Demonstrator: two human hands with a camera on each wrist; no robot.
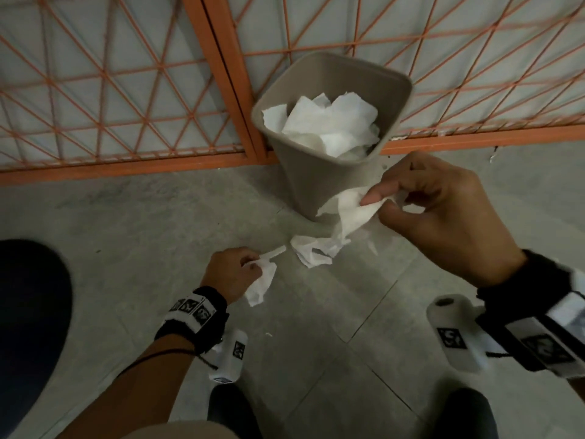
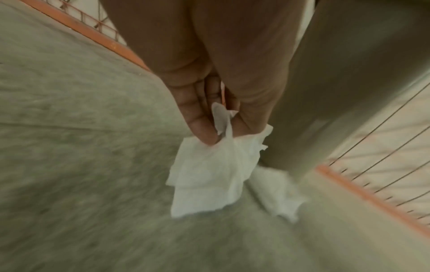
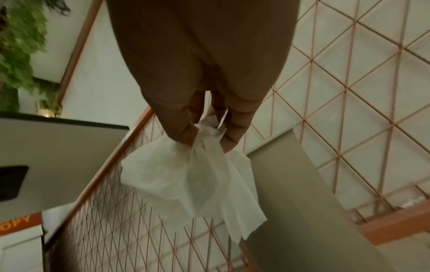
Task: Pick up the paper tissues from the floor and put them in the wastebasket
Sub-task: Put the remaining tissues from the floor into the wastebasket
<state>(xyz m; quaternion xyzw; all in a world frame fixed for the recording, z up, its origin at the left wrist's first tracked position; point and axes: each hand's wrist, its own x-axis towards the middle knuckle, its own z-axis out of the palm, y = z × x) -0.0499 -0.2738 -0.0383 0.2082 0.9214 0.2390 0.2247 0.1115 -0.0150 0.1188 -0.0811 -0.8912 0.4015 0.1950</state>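
Observation:
A beige wastebasket (image 1: 319, 182) stands against the orange fence, with several white tissues (image 1: 332, 122) inside. My right hand (image 1: 376, 204) pinches a crumpled tissue (image 1: 348, 217) in front of the basket, below its rim; the right wrist view shows that tissue (image 3: 193, 176) hanging from my fingers. Lower left, my left hand (image 1: 253, 267) pinches another tissue (image 1: 262, 283) just above the floor, and this tissue (image 2: 209, 173) also shows in the left wrist view. One more tissue (image 1: 311, 253) lies on the floor between my hands, and that floor tissue (image 2: 277, 193) sits by the basket's base (image 2: 344, 103).
An orange wire-mesh fence (image 1: 126, 90) with a thick post (image 1: 228, 74) closes off the far side. The floor (image 1: 126, 217) is grey tile. My dark shoes (image 1: 234, 410) stand at the bottom edge, and a dark rounded shape (image 1: 28, 327) fills the lower left.

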